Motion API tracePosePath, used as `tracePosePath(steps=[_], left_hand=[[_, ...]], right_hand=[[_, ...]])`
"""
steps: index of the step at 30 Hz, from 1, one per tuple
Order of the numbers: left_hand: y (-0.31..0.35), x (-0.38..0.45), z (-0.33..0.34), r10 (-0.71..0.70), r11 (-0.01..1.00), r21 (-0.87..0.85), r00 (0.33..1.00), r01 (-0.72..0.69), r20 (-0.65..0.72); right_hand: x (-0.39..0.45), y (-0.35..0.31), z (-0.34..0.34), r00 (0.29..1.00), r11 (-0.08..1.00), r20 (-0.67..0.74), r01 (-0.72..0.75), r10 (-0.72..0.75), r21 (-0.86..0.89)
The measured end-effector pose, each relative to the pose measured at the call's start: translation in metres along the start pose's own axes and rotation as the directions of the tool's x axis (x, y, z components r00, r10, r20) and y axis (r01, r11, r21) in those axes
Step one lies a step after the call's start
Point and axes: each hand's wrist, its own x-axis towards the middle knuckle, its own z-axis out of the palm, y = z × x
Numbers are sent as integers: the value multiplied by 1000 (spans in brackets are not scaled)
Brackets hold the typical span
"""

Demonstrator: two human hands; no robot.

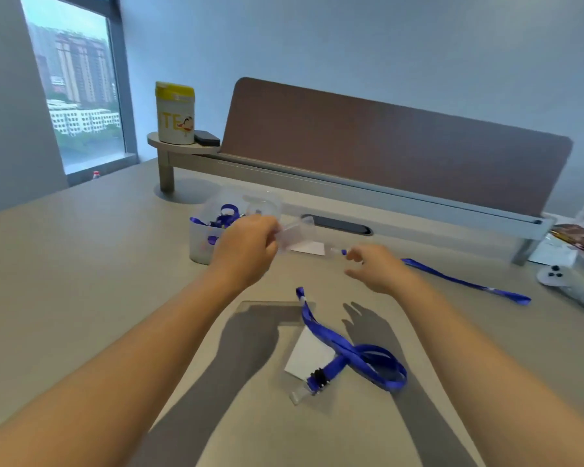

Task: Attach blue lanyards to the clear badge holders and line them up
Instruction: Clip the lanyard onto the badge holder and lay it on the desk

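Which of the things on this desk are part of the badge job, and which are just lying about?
Job: badge holder in left hand; lanyard by right hand; finished badge; tub of lanyards.
Lying about: yellow-lidded canister, game controller, dark case.

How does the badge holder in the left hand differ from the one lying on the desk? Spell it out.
The held badge holder is lifted off the desk; the near badge holder lies flat. The near one has a blue lanyard clipped on; whether the held one does is unclear. Both are clear with a white insert.
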Motion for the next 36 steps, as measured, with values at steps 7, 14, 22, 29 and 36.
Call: tracePosePath(steps=[7, 14, 22, 29, 36], left_hand=[[87, -43, 57, 161, 987, -11, 980, -161, 115], [140, -63, 89, 364, 931, -17, 926, -364, 103], [163, -50, 110, 328, 944, -22, 933, -329, 150], [166, -40, 125, 252, 968, -52, 957, -247, 142], [166, -19, 120, 135, 975, -186, 989, -122, 57]], right_hand=[[-95, 121, 0, 953, 952, -19, -303, 304, 50], [-131, 183, 9, 916, 916, -70, -388, 396, 104], [-116, 199, 26, 952, 949, -11, -306, 307, 74], [-98, 207, 27, 948, 964, -178, -252, 264, 87], [-67, 191, -16, 861, 982, -495, -22, 114, 188]])
